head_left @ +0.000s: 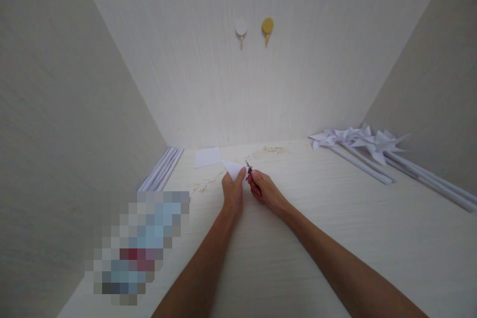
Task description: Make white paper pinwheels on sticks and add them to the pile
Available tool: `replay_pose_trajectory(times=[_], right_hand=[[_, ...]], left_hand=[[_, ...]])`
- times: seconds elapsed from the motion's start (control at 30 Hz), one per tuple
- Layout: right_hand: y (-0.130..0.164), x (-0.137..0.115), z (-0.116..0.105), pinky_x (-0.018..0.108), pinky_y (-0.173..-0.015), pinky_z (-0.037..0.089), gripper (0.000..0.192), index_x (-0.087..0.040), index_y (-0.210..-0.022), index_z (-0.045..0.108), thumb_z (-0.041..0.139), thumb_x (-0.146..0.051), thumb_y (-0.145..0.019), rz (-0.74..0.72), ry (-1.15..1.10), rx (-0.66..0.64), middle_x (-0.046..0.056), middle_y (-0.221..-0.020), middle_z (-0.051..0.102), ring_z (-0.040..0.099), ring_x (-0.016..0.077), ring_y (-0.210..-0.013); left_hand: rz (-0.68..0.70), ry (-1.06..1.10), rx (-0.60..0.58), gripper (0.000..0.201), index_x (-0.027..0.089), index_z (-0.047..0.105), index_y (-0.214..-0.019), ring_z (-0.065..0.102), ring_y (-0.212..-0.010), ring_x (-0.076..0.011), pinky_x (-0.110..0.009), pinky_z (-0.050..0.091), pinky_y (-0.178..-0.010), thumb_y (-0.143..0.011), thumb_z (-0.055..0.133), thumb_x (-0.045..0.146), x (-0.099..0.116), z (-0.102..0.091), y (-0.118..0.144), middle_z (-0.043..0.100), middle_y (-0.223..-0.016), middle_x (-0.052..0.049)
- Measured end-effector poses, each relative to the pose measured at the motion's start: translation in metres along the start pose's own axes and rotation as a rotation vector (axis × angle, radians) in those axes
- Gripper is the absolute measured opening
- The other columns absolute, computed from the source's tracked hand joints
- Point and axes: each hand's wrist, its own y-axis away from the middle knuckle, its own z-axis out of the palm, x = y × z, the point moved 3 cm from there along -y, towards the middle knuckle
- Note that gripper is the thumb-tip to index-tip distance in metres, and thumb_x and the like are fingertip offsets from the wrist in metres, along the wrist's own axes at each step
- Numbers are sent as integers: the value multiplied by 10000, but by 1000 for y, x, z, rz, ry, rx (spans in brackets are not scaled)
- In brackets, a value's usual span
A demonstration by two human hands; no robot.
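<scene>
Cutting is judged to be the step in hand: a pointed piece of white paper [231, 167], centred over the pale wood-grained tabletop [283, 263], is pinched between the thumb and fingers of the left hand [233, 191]. Small dark metal scissors [249, 167] are gripped by the curled fingers of the right hand [267, 190], at the paper's right edge; whether the blades are closed on it cannot be told. For any next snip, steady paper and well-aligned blades seem to be called for.
</scene>
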Motion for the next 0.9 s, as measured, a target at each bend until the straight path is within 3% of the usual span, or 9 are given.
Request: replay_pose_trajectory(times=[0.6, 0.8, 0.9], right_hand=[[-1, 1, -1, 188, -284, 135, 366, -199, -602, 389, 455, -541, -715, 12, 35, 27, -119, -347, 278, 192, 29, -270], [0, 0, 0, 191, -276, 149, 379, -189, -661, 434, 421, -562, -727, -17, 77, 6, -113, -357, 306, 213, 38, -261], [-1, -1, -4, 189, -287, 172, 381, -175, -710, 469, 391, -545, -752, -39, 120, 70, -97, -404, 337, 247, 43, -286]], left_hand=[[-25, 42, 4, 233, 113, 590, -701, 573, -584, -136, -278, 436, -608, -575, 658, 296, 4, 1, 3, 626, -649, -34], [-38, 54, -8, 243, 104, 602, -733, 604, -643, -162, -317, 452, -672, -588, 651, 293, 3, 2, 2, 651, -709, -65], [-70, 89, -6, 247, 102, 603, -739, 618, -687, -172, -333, 450, -722, -588, 651, 292, 6, 4, 3, 660, -742, -83]])
